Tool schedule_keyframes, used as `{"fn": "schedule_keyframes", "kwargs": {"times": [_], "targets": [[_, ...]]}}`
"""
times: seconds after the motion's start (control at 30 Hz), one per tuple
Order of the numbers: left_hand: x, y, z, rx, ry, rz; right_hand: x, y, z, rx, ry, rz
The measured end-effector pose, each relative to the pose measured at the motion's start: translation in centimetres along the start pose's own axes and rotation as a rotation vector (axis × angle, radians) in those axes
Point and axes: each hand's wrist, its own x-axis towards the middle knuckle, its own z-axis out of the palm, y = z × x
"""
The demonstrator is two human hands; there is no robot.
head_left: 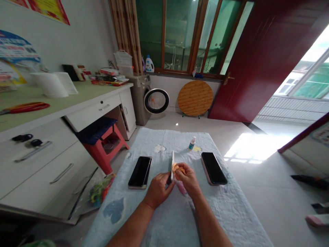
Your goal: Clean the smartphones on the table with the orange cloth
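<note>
My left hand (160, 187) is closed on the near end of a thin white-edged phone (172, 161), held upright on its edge so that I see it nearly side-on. Against its right face, my right hand (189, 180) pinches a bunched orange cloth (177, 168). One smartphone (140, 172) with a dark screen lies to the left of my hands, and another smartphone (214, 168) lies to the right. Beyond my right hand stands a small spray bottle (192, 143) with a white cap. A pinkish patch shows beneath my right hand; I cannot tell what it is.
A pale blue cloth (205, 212) covers the table before me. At left are a white desk (64, 118) and a red stool (110, 147) with a dark seat. Farther back stand a washing machine (140, 99) with its door swung out and a round wooden tabletop (195, 97).
</note>
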Motion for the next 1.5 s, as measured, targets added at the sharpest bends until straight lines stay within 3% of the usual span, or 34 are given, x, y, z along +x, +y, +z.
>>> {"fn": "schedule_keyframes", "kwargs": {"times": [0.37, 0.8, 1.03, 1.33, 1.5], "targets": [[0.0, -0.4, 0.0, -0.069, 0.091, -0.069, -0.1, -0.7, 0.2, -0.069, 0.016, 0.010], [-0.2, -0.7, -0.5, 0.058, 0.204, -0.155, 0.5, 0.4, -1.2, -0.340, 0.219, -0.089], [-0.1, -1.0, 0.0, 0.145, 0.123, -0.223, 0.5, 0.5, -1.7, -0.435, 0.270, -0.098], [0.0, -0.1, -0.2, 0.227, -0.083, -0.171, 0.6, 0.8, -2.0, -0.627, 0.291, -0.211], [-0.1, -0.2, -0.2, 0.211, -0.080, -0.149, 0.5, 0.2, -2.0, -0.737, 0.267, -0.283]]}}
